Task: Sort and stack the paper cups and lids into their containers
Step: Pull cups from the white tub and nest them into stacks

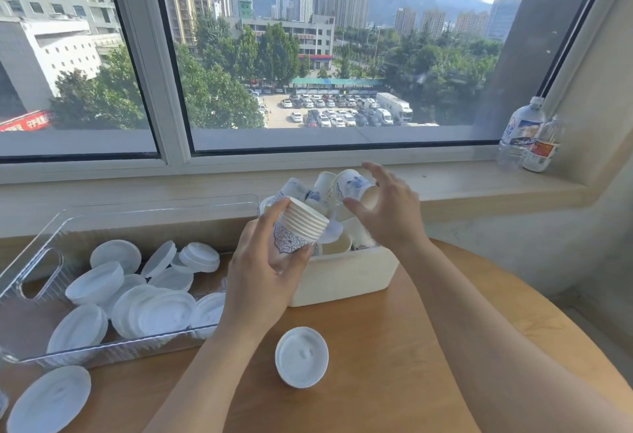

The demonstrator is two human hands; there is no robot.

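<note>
Paper cups (320,193), blue-patterned, piled loose and tilted every way in white bin (342,278) at far middle of bench (394,347), against window ledge (479,186). Nested cup stack (299,227), several rims showing, gripped in left hand (263,271), mouth tipped up and toward the right, just above bin's near-left corner. Single cup (354,187) lying sideways on top of the pile, open mouth toward right hand (387,213); fingers spread around it, thumb under the rim, seemingly touching but not clearly clamped. Judged step: taking that cup to add onto the stack.

Lids (150,299), white, heaped in clear tray (41,261) along bench's left edge. 2 lids outside any container: 1 lid (301,357) on bare bench near the front middle, 1 more (51,402) at front-left corner.

Risks from here: loose hold on the sideways cup, so likely slip back into the pile or roll over the bin's rim; thin paper wall liable to crush if pinched hard near the mouth; stack held tilted, so top cups apt to slide out if tipped further; crooked entry apt to jam a rim; forearms sweeping low over the bench could knock the loose lid off the front edge.

Hard to tell: exact cup count in stack and in bin; bin's floor hidden under the pile; tray's near-left corner and front-left lid cut off by picture edge; 2 bottles (527,134) at ledge's right end, labels unreadable.
</note>
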